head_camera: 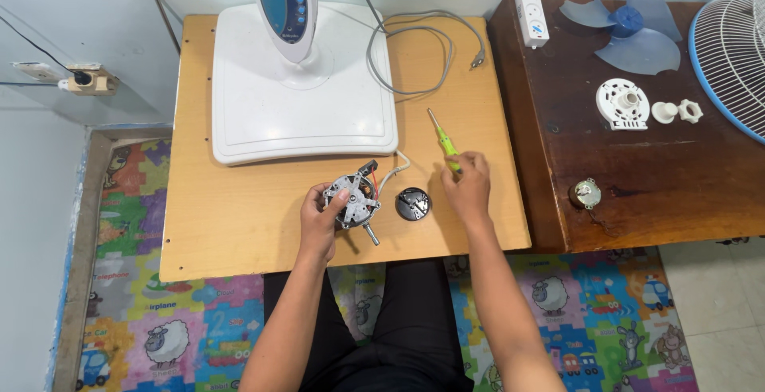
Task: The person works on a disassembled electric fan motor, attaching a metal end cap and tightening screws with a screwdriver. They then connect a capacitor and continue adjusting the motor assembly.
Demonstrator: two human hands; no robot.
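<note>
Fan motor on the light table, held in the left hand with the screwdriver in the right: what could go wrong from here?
1. The fan motor lies near the table's front edge; if the left hand lets go, it may roll off.
2. Its short wires run to the fan base; pulling might strain them.
3. The black round cover lies loose beside the right hand holding the screwdriver; it could get knocked off.

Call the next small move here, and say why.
Probably lift the green-handled screwdriver and bring its tip to the grey metal fan motor. The right hand already rests on the screwdriver's handle on the light wooden table, while the left hand grips the motor, steadying it. The round black cover lies apart beside it.
</note>
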